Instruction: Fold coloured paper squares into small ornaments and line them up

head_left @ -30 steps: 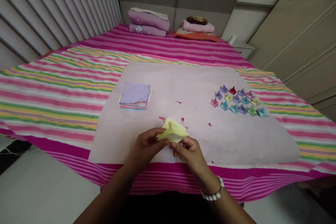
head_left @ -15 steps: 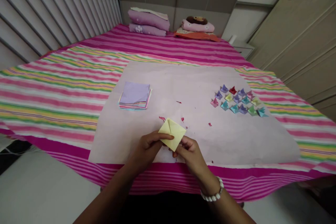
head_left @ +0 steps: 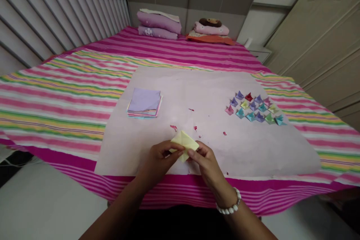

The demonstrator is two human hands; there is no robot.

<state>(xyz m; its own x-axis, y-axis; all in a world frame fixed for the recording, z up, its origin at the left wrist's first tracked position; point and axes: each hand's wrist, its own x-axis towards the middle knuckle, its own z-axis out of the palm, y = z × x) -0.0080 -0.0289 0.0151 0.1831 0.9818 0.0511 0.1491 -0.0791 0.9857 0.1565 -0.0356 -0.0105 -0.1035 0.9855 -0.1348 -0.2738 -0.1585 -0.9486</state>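
A pale yellow folded paper (head_left: pixel 184 141) sits low over the near edge of a large pinkish sheet (head_left: pixel 208 93) spread on the bed. My left hand (head_left: pixel 158 161) pinches its left side and my right hand (head_left: pixel 204 162), with a white bead bracelet at the wrist, pinches its right side. Both hands have their fingers closed on the paper. A stack of coloured square papers (head_left: pixel 144 102) with a lilac one on top lies to the left. Several small folded paper shapes (head_left: pixel 254 108) in mixed colours are grouped at the right.
The bed carries a pink, yellow and green striped cover (head_left: pixel 64 93). Small red paper scraps (head_left: pixel 173 127) lie just beyond my hands. Folded purple bedding (head_left: pixel 159 23) and a pink pillow (head_left: pixel 211 28) rest at the headboard. A slatted rail (head_left: pixel 56 15) runs along the left, wardrobe doors (head_left: pixel 323 37) along the right.
The yellow paper went from puffed open, to a flattened diamond, to a lower position with more of it covered by my fingers. My hands have closed in on it.
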